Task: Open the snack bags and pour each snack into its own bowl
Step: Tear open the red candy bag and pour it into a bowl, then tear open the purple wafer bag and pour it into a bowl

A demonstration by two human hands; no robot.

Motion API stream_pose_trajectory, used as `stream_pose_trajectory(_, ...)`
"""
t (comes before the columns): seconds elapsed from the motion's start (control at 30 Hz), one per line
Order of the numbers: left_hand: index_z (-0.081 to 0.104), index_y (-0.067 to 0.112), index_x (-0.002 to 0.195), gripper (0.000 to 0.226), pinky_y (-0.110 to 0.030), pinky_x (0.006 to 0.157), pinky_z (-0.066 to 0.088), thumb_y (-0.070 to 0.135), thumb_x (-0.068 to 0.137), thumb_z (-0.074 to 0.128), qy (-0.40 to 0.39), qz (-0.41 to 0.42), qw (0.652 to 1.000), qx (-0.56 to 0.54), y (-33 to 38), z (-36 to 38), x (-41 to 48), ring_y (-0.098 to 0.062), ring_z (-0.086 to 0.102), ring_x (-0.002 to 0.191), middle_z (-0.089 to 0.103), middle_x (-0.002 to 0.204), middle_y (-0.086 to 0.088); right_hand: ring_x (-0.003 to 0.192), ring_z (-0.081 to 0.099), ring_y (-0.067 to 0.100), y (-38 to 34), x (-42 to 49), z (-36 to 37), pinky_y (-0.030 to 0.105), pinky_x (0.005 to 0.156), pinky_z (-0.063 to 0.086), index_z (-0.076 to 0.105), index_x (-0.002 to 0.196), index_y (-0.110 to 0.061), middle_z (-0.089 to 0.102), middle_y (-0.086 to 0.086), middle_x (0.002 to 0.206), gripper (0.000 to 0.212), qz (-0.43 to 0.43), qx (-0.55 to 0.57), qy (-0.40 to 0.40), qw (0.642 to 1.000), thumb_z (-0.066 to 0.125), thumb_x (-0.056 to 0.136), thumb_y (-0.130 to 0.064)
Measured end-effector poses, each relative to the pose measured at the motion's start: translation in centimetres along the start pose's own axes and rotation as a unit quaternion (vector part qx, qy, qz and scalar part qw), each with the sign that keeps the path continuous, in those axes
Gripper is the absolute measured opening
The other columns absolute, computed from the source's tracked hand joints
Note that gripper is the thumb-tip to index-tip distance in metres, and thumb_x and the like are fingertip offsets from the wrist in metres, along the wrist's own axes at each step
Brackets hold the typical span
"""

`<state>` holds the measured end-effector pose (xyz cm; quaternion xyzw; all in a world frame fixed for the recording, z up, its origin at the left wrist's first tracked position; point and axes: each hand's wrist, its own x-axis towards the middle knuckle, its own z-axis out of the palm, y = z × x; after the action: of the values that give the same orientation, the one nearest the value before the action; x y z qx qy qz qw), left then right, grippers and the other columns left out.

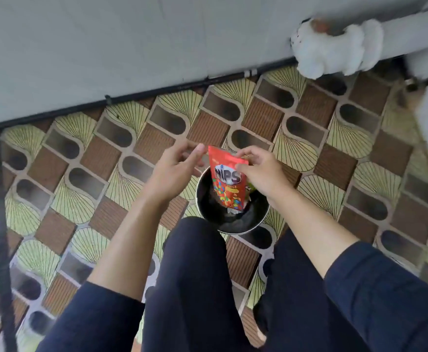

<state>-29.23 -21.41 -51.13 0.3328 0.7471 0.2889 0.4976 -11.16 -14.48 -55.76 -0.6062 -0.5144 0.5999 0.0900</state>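
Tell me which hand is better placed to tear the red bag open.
Probably the left hand: it is free, fingers beside the top corner of the red bag, while the right hand pinches the bag over the metal bowl.

One snack bag (227, 185) is counted, directly above the one metal bowl (235, 231). Two hands are counted over the bowl: one left hand (174, 168) and one right hand (261, 171). One white plush toy (335, 49) is counted well beyond the bowl, to its right.

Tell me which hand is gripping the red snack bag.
The right hand: its fingers pinch the upper right edge of the red snack bag. The left hand sits beside the top left corner with loose fingers, gripping nothing.
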Motion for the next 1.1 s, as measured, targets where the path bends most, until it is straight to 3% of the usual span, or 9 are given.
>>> stream_pose_trajectory(0.1,0.067,0.017,0.115,0.029,-0.027,0.075,0.047,0.039,0.106,0.051,-0.001,0.008,1.000,0.010,1.5,-0.2,-0.2,-0.002,0.065,0.070,0.071,0.097,-0.002,0.102,0.067,0.022,-0.8,-0.3,-1.2,0.048,0.091,0.058,0.067,0.101,-0.039,0.069,-0.002,0.112,0.019,0.037,-0.002,-0.010,0.999,0.071,0.083,-0.040)
stream_pose_trajectory(0.2,0.067,0.021,0.115,0.029,-0.030,0.078,0.049,0.042,0.106,0.050,0.002,0.031,0.999,0.012,5.3,-1.5,-1.7,-0.004,0.066,0.075,0.071,0.098,0.000,0.108,0.062,0.013,-4.5,-2.6,-3.2,0.041,0.095,0.051,0.068,0.106,-0.039,0.068,-0.006,0.118,0.016,0.001,0.033,0.011,0.999,0.068,0.090,-0.035)
stream_pose_trajectory(0.37,0.068,0.027,0.109,0.025,-0.045,0.087,0.055,0.046,0.104,0.052,0.004,0.072,0.997,0.003,15.0,-5.4,-6.1,-0.011,0.068,0.077,0.072,0.094,-0.001,0.109,0.063,0.007,-14.4,-9.2,-7.2,0.043,0.101,0.050,0.065,0.117,-0.038,0.071,-0.010,0.110,0.023,-0.066,0.063,0.045,0.995,0.067,0.095,-0.033)
stream_pose_trajectory(0.77,0.060,0.032,0.112,0.016,-0.037,0.082,0.052,0.044,0.103,0.053,-0.007,0.241,0.970,0.028,43.1,-14.3,-18.8,-0.011,0.066,0.075,0.070,0.087,-0.003,0.098,0.070,0.019,-39.0,-30.5,-19.8,0.054,0.100,0.052,0.069,0.110,-0.041,0.074,-0.001,0.098,0.020,-0.241,0.108,0.165,0.950,0.070,0.090,-0.042)
stream_pose_trajectory(0.93,0.059,0.029,0.114,0.018,-0.034,0.080,0.051,0.043,0.105,0.052,-0.034,0.333,0.942,0.022,51.2,-12.0,-21.3,-0.010,0.065,0.073,0.068,0.082,-0.002,0.099,0.070,0.011,-42.3,-36.6,-25.2,0.046,0.096,0.055,0.068,0.114,-0.036,0.075,0.000,0.101,0.020,-0.295,0.134,0.229,0.918,0.069,0.094,-0.035)
stream_pose_trajectory(1.1,0.060,0.028,0.110,0.019,-0.032,0.076,0.048,0.043,0.105,0.052,-0.094,0.401,0.911,0.015,57.0,-5.8,-23.2,-0.012,0.065,0.071,0.068,0.078,-0.001,0.099,0.071,0.013,-40.8,-41.3,-31.4,0.047,0.097,0.055,0.069,0.114,-0.035,0.076,0.003,0.101,0.020,-0.309,0.159,0.295,0.890,0.068,0.094,-0.033)
